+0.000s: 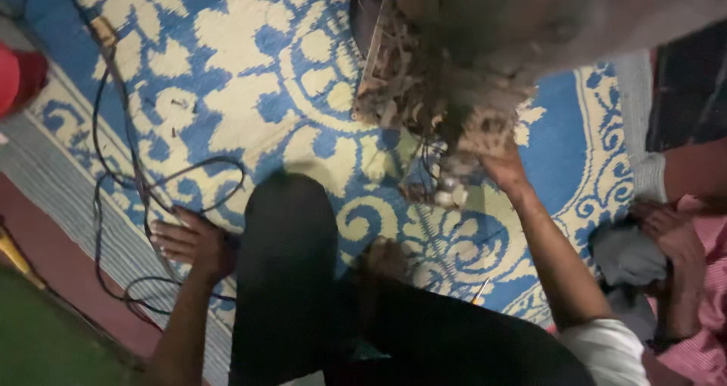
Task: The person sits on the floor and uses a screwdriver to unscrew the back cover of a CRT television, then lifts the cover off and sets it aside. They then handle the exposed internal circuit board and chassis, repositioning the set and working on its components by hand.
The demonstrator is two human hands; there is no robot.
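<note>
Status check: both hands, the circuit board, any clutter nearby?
Left hand flat on mat, touching black cables. Right hand on dusty circuit board; grip unclear. Another person's hand holds grey cloth alongside.

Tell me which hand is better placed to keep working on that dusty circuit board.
Probably the right hand: it already reaches up against the dusty circuit board. The left hand rests flat on the mat among black cables, apart from the board.

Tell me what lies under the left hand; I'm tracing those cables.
The left hand rests flat on the blue and cream patterned mat, over looping black cables. Whether a cable runs beneath the palm is hidden.
</note>
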